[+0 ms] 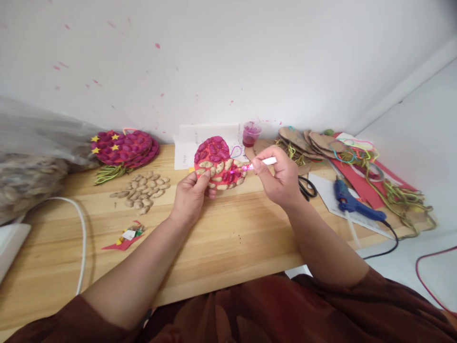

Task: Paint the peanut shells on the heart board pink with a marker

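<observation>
My left hand (pixel 191 195) grips the left edge of a gourd-shaped red craft piece (pixel 213 148) covered in peanuts, thumb on its face. Its upper lobe is magenta all over; on the lower lobe, some peanuts are painted and others stay tan. Between the thumb and fingers of my right hand (pixel 278 178) is a white-handled paintbrush (pixel 266 162), its pink tip against the lower lobe. A purple loop of cord (pixel 236 151) sticks out at the piece's right side. Behind the brush stands a clear plastic cup (pixel 252 134) with magenta paint in it.
Loose peanuts (pixel 144 189) and red scraps (pixel 124 242) lie to the left, near a bag of peanuts (pixel 28 176) and finished magenta pieces (pixel 124 148). A white cable (pixel 83 228) crosses the table. Rightward are cardboard shapes (pixel 296 140), black-handled scissors (pixel 309 187), a blue glue gun (pixel 357 202) and yarn (pixel 400 195).
</observation>
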`<state>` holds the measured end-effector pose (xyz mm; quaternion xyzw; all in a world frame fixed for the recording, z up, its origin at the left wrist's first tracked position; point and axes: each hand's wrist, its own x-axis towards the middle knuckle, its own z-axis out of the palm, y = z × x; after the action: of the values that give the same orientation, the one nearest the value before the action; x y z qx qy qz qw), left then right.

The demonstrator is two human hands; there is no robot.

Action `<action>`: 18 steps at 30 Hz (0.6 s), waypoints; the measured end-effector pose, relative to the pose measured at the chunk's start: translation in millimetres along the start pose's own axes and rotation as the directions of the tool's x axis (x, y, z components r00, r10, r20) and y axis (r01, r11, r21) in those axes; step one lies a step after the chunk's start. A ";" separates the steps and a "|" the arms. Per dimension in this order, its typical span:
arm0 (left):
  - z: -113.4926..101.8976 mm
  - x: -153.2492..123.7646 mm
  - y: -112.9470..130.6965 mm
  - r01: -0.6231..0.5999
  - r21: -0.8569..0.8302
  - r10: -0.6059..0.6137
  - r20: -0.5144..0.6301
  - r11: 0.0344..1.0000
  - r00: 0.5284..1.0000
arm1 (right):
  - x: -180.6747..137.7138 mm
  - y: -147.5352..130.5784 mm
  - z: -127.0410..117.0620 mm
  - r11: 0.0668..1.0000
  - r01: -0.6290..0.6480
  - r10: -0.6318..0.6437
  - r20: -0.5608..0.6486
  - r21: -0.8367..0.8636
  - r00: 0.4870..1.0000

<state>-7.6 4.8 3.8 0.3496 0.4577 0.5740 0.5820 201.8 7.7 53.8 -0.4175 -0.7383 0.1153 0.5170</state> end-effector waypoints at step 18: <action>2.2 1.4 5.2 0.034 -0.082 -0.037 -0.036 0.996 0.999 | -2.1 -4.7 2.8 0.999 0.038 -0.039 0.033 0.035 0.999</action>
<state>-7.4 6.9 9.1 0.3064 0.4510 0.5883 0.5972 197.3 4.0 54.0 -0.3921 -0.7528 0.1252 0.5137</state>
